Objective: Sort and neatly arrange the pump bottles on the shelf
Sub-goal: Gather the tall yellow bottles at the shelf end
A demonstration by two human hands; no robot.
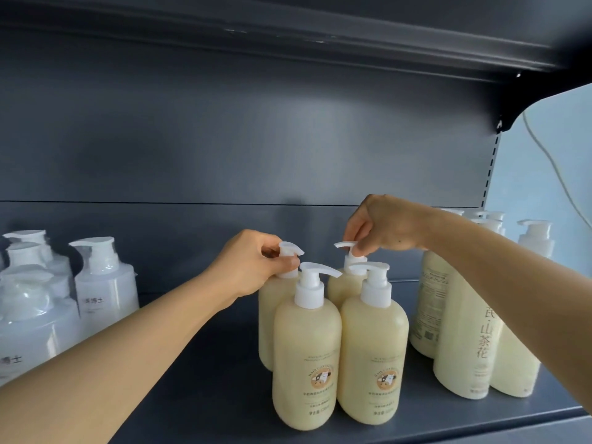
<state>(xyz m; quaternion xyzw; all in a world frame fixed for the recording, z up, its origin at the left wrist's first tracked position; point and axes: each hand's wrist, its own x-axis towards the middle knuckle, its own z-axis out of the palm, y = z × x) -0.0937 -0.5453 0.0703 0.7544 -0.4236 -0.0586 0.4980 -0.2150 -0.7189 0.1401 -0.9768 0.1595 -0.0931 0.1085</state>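
Four cream pump bottles (pixel 307 347) sit bunched mid-shelf (pixel 205 363). The left hand (pixel 253 264) pinches the back-left pump (pixel 290 251); the right hand (pixel 381 227) pinches the back-right pump (pixel 347 248), looks like fingertips only.

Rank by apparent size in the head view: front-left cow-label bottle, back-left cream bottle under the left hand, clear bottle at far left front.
1. Clear bottle, though it is cropped and nearest the camera, so unsure.
2. Front-left cow-label bottle.
3. Back-left cream bottle, mostly hidden, farther back; probably the same model.
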